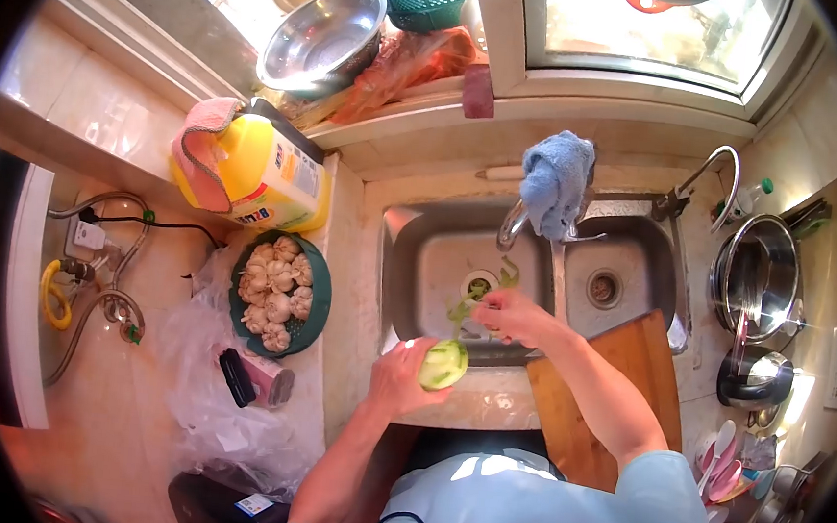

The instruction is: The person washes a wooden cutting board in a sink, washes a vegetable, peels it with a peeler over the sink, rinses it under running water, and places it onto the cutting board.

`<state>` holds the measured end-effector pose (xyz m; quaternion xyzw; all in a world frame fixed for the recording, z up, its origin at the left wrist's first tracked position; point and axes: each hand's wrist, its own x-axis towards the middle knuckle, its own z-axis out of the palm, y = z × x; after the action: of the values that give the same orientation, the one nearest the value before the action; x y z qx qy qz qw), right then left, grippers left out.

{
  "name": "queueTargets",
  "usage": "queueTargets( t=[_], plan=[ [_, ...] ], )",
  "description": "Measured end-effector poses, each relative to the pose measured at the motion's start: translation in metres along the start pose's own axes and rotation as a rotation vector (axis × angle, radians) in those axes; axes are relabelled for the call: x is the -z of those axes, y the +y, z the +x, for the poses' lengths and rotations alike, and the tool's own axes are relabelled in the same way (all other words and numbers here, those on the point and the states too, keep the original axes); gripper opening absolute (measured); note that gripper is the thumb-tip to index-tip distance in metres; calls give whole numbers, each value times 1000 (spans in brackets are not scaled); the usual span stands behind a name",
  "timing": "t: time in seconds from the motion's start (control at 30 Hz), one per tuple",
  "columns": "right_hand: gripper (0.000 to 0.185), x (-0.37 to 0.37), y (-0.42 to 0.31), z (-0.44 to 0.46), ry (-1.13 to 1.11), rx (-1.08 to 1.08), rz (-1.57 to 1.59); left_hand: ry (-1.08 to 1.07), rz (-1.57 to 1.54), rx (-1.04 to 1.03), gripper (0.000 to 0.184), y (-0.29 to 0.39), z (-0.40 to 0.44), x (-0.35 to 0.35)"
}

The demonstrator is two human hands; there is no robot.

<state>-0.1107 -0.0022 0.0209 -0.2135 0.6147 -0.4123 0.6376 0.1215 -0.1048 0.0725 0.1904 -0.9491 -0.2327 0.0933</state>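
A pale green, partly peeled vegetable [445,364] rests in my left hand [403,376], whose fingers wrap round it at the sink's front edge. My right hand [517,318] is over the left basin [428,262], to the right of the vegetable, with its fingers drawn together. What those fingers hold, if anything, is too small to make out. Green peelings [508,273] lie in the left basin, some around its drain. A wooden cutting board [614,400] lies across the front of the right basin [636,249], under my right forearm.
A blue cloth [555,182] hangs over the faucet. Left of the sink stand a green basket [313,330] of garlic, a yellow jug [258,170] and plastic bags [219,423]. Metal bowls [767,264], a dark pot [755,377] and utensils [720,462] are on the right.
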Motion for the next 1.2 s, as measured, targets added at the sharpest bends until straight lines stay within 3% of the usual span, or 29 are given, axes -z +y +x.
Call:
queueTargets(
  t=[0.13,0.27,0.37,0.5,0.63,0.73,0.83,0.93,1.03,1.13,1.2],
  plan=[
    [24,-18,-6,-4,-238,-23,279,76,48,-147,68,-5,5,-5],
    [24,9,23,20,14,-62,265,217,-37,-184,71,-5,0,-6],
    [22,2,6,3,-162,8,441,115,-530,240,73,-6,-12,-10],
    [21,-19,-17,-15,-386,89,616,-18,-829,251,67,-30,-22,-23],
    [23,-23,-9,-9,-432,95,578,-48,-1034,265,66,-32,-26,-30],
    [23,-25,-5,-4,-339,73,521,-54,-1129,308,68,-37,-36,-44],
    [22,-19,33,16,-57,128,467,-121,-1418,239,74,-8,-25,-19],
    [19,-26,20,0,-220,118,786,-156,-1505,301,78,-11,-25,-15],
    [16,-43,-20,-30,-258,137,736,-220,-1444,339,85,-10,-20,-18],
    [14,-32,10,-5,-14,71,606,-221,-1466,356,90,7,-17,-11],
    [16,-12,47,18,-61,44,734,-219,-1535,281,90,12,-15,-5]
  ],
)
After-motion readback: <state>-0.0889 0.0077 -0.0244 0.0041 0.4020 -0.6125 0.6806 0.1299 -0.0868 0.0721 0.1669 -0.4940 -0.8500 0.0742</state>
